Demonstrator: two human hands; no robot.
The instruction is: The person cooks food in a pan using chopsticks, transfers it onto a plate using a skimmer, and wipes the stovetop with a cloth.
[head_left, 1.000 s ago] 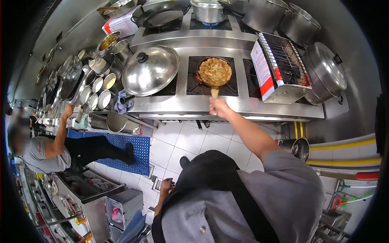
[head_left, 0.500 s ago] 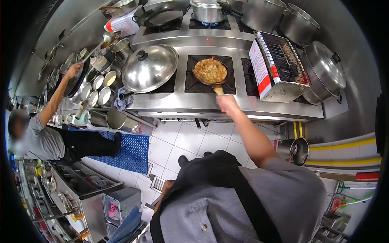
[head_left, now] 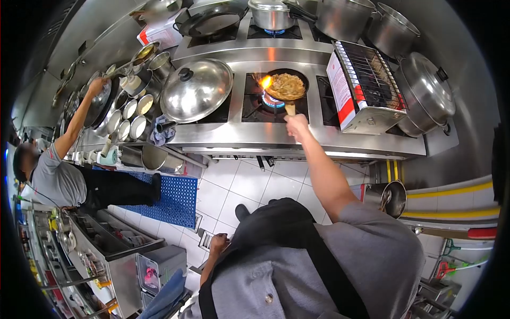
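Observation:
My right hand (head_left: 297,126) is closed around the wooden handle (head_left: 290,109) of a small frying pan (head_left: 306,84). Browned food in thin pieces (head_left: 286,86) fills the pan; its kind I cannot make out. The pan sits to the right over a lit burner (head_left: 272,101), whose blue flame shows below its near left edge. An orange flame (head_left: 265,82) flares at the pan's left rim. Down beside my apron, my left hand (head_left: 218,243) hangs with its fingers curled and nothing visible in it.
A domed lid (head_left: 197,90) covers the burner to the left. On the right stand a grill rack (head_left: 370,69) and a big lidded pot (head_left: 425,95). Behind is a pot over a lit burner (head_left: 271,15). At left, a co-worker (head_left: 64,175) reaches with a ladle toward containers (head_left: 143,53).
The pan has moved right and away with my right hand, uncovering the burner flame. An orange flare has appeared at its rim. My left hand shows more. The co-worker's ladle has lowered.

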